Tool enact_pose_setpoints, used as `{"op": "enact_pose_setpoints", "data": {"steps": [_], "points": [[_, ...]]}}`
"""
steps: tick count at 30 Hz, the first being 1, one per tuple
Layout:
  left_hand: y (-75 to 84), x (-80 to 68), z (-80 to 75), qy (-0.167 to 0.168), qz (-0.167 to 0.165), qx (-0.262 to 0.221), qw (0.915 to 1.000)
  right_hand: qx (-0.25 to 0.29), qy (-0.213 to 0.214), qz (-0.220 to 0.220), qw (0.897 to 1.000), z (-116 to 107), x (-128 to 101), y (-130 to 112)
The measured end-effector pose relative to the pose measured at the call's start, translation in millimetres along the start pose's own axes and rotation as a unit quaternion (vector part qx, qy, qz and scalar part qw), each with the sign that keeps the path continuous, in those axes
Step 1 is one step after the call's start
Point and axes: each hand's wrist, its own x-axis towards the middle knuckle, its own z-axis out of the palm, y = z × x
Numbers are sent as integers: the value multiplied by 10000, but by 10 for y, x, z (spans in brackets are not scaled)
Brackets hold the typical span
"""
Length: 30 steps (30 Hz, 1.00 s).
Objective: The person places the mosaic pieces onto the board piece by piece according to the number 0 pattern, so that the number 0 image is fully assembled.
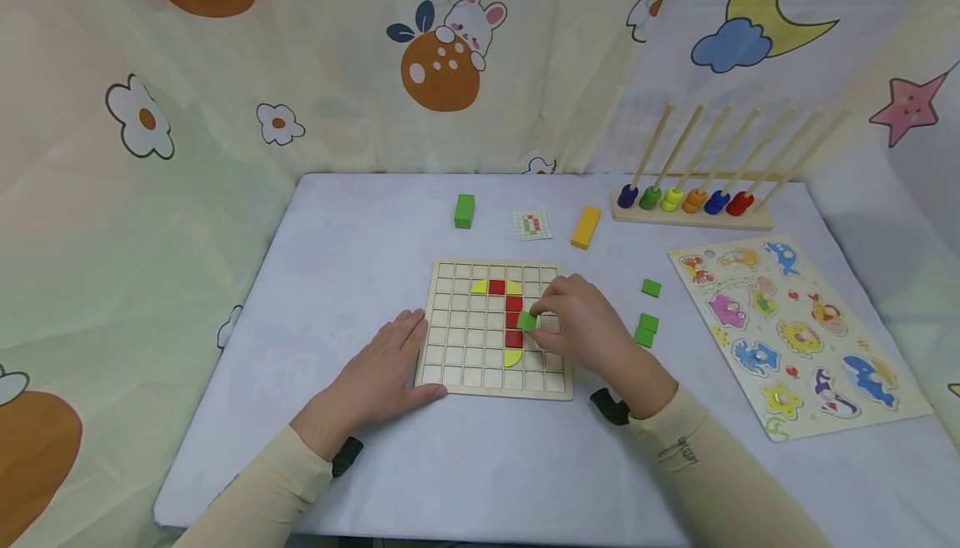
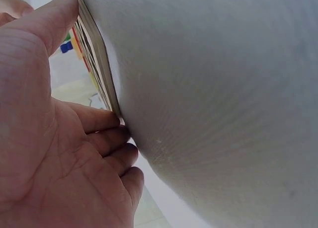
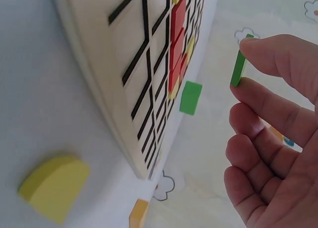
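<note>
White-clothed bench (image 1: 360, 231): right hand (image 1: 588, 327) fingers pinch small green square tile (image 1: 527, 321) by its edges, light and stiff; left hand (image 1: 382, 373) flat, steadying wooden grid board (image 1: 450, 369).

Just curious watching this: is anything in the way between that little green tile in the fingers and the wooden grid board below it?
Nothing visible. The right hand pinches the green tile just above the grid board, beside the red tiles; the squares right of them look empty.

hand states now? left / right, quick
Left hand: open, flat against the grid board edge.
Right hand: pinching a green tile over the board.
</note>
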Motion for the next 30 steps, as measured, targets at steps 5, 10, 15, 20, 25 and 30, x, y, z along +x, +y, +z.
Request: {"op": "enact_pose_setpoints", "data": {"steps": [5,10,15,20,25,30], "points": [[4,-4,-14,-18,-12,5,10000,1,38,-381,9993,77,30,-98],[7,-9,-22,4,23,-13,10000,-73,-44,-586,9982,130,49,-199],[6,-6,-18,34,73,23,10000,-125,-200,-580,9980,192,41,-250],[8,-5,-17,14,44,9,10000,-117,-184,-684,9974,252,13,-275],[11,-7,-18,-23,-18,-17,10000,-126,-138,-755,9970,275,-1,-303],[13,-6,-17,-15,-27,-23,10000,-253,-264,-683,9970,294,-8,-321]]}}
